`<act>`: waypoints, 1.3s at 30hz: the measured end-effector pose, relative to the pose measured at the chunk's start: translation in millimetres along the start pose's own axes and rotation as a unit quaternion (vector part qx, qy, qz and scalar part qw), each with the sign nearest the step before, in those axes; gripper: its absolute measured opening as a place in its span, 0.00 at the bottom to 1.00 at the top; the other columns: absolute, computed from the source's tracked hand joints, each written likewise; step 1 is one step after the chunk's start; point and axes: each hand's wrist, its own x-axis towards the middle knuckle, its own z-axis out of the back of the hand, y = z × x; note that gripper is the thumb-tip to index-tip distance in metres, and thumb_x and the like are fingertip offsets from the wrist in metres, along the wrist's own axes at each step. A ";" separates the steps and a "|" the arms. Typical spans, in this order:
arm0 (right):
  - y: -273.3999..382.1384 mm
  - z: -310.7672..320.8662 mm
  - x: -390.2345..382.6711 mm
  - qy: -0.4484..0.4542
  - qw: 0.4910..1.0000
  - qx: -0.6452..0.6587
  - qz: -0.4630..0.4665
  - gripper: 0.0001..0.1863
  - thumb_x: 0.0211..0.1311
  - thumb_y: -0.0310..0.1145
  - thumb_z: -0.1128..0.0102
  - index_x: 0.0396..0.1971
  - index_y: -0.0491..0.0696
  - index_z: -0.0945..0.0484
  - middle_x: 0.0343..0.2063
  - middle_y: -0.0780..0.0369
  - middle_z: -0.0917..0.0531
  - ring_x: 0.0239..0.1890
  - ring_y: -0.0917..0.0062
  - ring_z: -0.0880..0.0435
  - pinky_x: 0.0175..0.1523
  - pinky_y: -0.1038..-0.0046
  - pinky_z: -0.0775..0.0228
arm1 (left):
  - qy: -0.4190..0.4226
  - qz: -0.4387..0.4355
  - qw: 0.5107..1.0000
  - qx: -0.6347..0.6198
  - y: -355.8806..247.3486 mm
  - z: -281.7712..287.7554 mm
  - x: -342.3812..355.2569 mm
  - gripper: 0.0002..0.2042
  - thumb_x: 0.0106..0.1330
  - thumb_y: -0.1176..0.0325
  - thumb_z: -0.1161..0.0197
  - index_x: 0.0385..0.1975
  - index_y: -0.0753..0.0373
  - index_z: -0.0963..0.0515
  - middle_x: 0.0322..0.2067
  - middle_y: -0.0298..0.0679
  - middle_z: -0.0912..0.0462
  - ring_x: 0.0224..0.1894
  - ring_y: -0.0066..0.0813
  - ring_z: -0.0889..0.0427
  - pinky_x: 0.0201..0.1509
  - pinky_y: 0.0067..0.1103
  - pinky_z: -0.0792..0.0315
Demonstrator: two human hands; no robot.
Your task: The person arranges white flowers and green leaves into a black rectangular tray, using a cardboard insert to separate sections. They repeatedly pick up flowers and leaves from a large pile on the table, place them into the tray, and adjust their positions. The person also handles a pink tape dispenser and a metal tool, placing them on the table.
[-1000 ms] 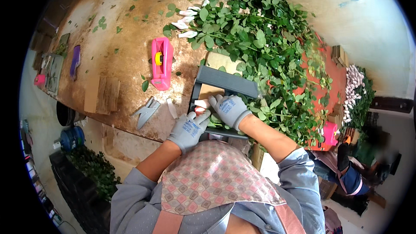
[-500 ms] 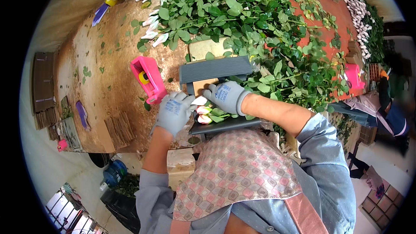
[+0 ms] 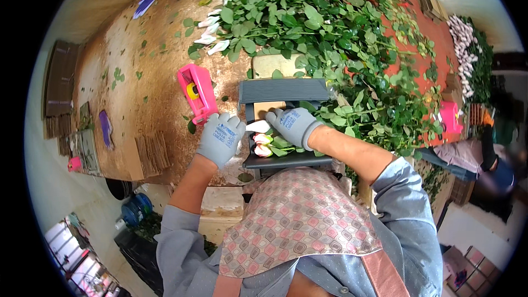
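The right hand (image 3: 293,127) lies over the dark stand (image 3: 289,160), its fingers bent and close together beside the base of a pale pointed bud (image 3: 258,126). Probably they steady its stem, but the grip is hidden under the glove, so I cannot tell if they pinch it. The left hand (image 3: 221,141) is at the bud's tip, with fingers curled and gathered; whether they touch the tip, I cannot tell.

Two pink roses (image 3: 262,146) lie inside the stand, just below the pale bud, with heads to the left and leaves to the right. The lower edge and the ribbed bar (image 3: 283,91) perhaps serve to keep the flowers in line. A cardboard piece (image 3: 268,109) sits between the ribbed bar and the bud, maybe as a backing.

On the tabletop (image 3: 126,110), the pink tape dispenser (image 3: 197,94) stands near the left hand, seemingly for easy reach. The leafy stems (image 3: 335,33) are heaped beyond the stand, the pale heads mostly turned left, perhaps for simple picking.
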 end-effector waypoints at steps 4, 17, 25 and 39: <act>2.7 -0.9 0.4 -0.006 1.000 -0.023 0.003 0.25 0.69 0.30 0.49 0.65 0.50 0.34 0.50 0.52 0.17 0.45 0.58 0.13 0.44 0.59 0.19 | 0.156 0.176 0.970 -0.061 26.8 -3.1 -27.2 0.12 0.64 0.60 0.39 0.43 0.57 0.21 0.40 0.37 0.19 0.47 0.37 0.21 0.48 0.35 0.30; 18.6 -3.2 -6.2 -0.034 0.992 -0.118 -0.012 0.19 0.68 0.33 0.48 0.56 0.45 0.31 0.42 0.54 0.16 0.35 0.62 0.11 0.34 0.62 0.19 | -0.057 0.041 0.971 -0.230 -87.2 -0.3 -32.4 0.29 0.62 0.61 0.35 0.65 0.59 0.27 0.66 0.36 0.29 0.55 0.37 0.28 0.52 0.36 0.30; 14.7 -3.3 -12.8 -0.014 0.994 -0.109 0.008 0.20 0.68 0.32 0.50 0.60 0.48 0.31 0.45 0.52 0.16 0.37 0.61 0.11 0.36 0.61 0.20 | -0.040 0.043 0.975 -0.214 -88.8 -1.5 -29.0 0.26 0.61 0.64 0.36 0.61 0.59 0.25 0.67 0.35 0.29 0.52 0.36 0.27 0.48 0.34 0.29; 7.9 -0.6 -5.1 -0.011 0.997 -0.054 0.046 0.25 0.66 0.36 0.44 0.63 0.49 0.29 0.45 0.53 0.16 0.38 0.59 0.12 0.39 0.58 0.21 | -0.040 0.044 0.967 -0.248 -80.5 8.2 -27.7 0.29 0.62 0.66 0.39 0.66 0.63 0.29 0.70 0.38 0.32 0.54 0.41 0.27 0.51 0.36 0.29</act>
